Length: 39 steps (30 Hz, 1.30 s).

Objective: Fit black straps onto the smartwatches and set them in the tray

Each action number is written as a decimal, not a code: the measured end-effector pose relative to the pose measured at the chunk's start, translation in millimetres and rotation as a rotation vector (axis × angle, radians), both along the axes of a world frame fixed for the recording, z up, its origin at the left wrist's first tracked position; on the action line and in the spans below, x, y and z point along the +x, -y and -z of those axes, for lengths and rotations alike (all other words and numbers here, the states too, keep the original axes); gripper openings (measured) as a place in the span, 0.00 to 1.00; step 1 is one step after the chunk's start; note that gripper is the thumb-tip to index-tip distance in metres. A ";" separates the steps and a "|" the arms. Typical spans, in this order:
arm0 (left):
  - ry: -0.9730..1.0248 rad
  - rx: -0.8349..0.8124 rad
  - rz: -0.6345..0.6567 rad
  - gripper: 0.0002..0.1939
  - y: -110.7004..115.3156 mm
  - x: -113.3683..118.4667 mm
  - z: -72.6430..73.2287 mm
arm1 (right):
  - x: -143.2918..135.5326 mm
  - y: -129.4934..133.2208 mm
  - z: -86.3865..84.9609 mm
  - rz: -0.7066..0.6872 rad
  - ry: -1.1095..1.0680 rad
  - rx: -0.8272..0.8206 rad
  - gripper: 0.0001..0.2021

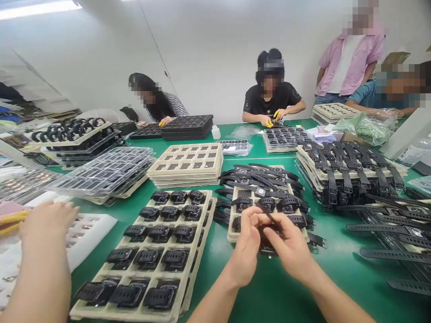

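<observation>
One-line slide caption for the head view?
Both hands, left hand and right hand, work a black watch over a green table.

My left hand [247, 244] and right hand [289, 249] are both bare: no gloves, no finger cots, no rings that I can make out. Both forearms run up from the lower edge of the view uncovered, with no sleeve, cuff, watch or band at either wrist. The fingernails look short and plain, though they are too small to judge further.
</observation>
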<state>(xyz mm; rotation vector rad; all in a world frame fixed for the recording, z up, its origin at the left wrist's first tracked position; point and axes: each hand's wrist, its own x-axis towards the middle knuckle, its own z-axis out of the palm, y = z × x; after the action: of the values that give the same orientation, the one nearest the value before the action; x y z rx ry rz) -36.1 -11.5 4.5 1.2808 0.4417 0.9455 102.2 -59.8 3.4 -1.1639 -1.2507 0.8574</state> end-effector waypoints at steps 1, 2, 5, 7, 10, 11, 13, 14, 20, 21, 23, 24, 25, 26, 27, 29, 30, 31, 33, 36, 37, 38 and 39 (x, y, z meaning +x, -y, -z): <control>-0.018 0.041 -0.018 0.27 -1.7 -2.4 -1.6 | 0.9 -0.7 3.3 0.024 -0.058 0.008 0.08; -0.048 0.074 -0.033 0.28 -3.8 -4.8 -3.9 | 2.4 -1.3 6.2 0.050 -0.118 0.009 0.09; -0.172 0.124 -0.026 0.28 -9.2 -9.5 -11.6 | 9.6 -2.6 11.0 0.140 -0.265 0.014 0.12; -0.235 0.101 -0.027 0.22 -10.2 -9.3 -15.3 | 14.5 -3.5 11.5 0.163 -0.296 0.027 0.12; -0.235 0.006 -0.107 0.18 -9.0 -5.5 -17.5 | 18.7 -3.6 11.2 0.100 -0.276 0.033 0.11; -0.220 -0.038 -0.123 0.18 -8.5 -4.2 -17.7 | 19.1 -3.3 11.2 0.068 -0.263 0.036 0.11; -0.190 -0.112 -0.134 0.20 -7.9 -2.3 -17.9 | 19.1 -2.5 11.6 0.028 -0.240 0.054 0.10; -0.179 -0.134 -0.135 0.20 -7.7 -1.6 -17.9 | 18.8 -2.3 12.0 0.025 -0.227 0.064 0.09; -0.157 -0.101 -0.152 0.19 -6.4 3.6 -13.9 | 16.1 -5.5 14.5 0.113 -0.097 0.110 0.06; -0.162 -0.084 -0.161 0.19 -5.9 4.5 -12.5 | 15.9 -6.1 14.5 0.133 -0.063 0.121 0.05; -0.177 -0.070 -0.188 0.19 -4.9 5.6 -10.2 | 16.0 -6.9 13.4 0.168 0.027 0.155 0.04; -0.185 -0.074 -0.203 0.20 -4.4 5.6 -9.6 | 16.5 -6.8 12.1 0.180 0.080 0.182 0.04; -0.195 -0.079 -0.213 0.21 -4.0 5.3 -9.4 | 17.4 -6.6 10.4 0.187 0.137 0.215 0.04; -0.206 -0.081 -0.211 0.21 -3.7 4.6 -9.8 | 18.6 -6.1 8.2 0.192 0.195 0.251 0.05; -0.219 -0.075 -0.195 0.21 -3.6 3.7 -10.7 | 20.1 -5.5 5.9 0.188 0.249 0.283 0.06; -0.253 -0.018 -0.132 0.18 -3.9 1.4 -13.4 | 23.8 -4.3 1.2 0.146 0.330 0.321 0.09; -0.265 0.018 -0.094 0.16 -4.3 0.4 -15.0 | 25.7 -3.9 -0.7 0.116 0.353 0.327 0.11; -0.269 0.045 -0.059 0.14 -4.9 -0.6 -16.5 | 27.4 -3.7 -2.0 0.084 0.362 0.329 0.12; -0.266 0.059 -0.016 0.12 -6.2 -1.7 -18.9 | 29.5 -3.9 -3.2 0.035 0.349 0.330 0.12; -0.223 -0.012 -0.022 0.10 -7.8 -1.5 -20.6 | 29.2 -5.2 -2.1 0.031 0.298 0.345 0.11; -0.204 -0.037 -0.026 0.10 -8.1 -1.2 -20.8 | 28.5 -5.7 -1.4 0.041 0.287 0.352 0.10; -0.189 -0.060 -0.021 0.11 -8.4 -1.0 -20.9 | 27.9 -6.0 -0.9 0.053 0.282 0.362 0.10; -0.180 -0.082 -0.008 0.12 -8.7 -0.8 -20.9 | 27.4 -6.3 -0.5 0.062 0.284 0.372 0.09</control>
<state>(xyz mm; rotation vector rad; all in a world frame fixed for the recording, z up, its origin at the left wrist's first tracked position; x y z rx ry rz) -36.9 -2.8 25.4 1.2954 0.6199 0.8139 129.6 -53.5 3.8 -1.0370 -1.5208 0.3953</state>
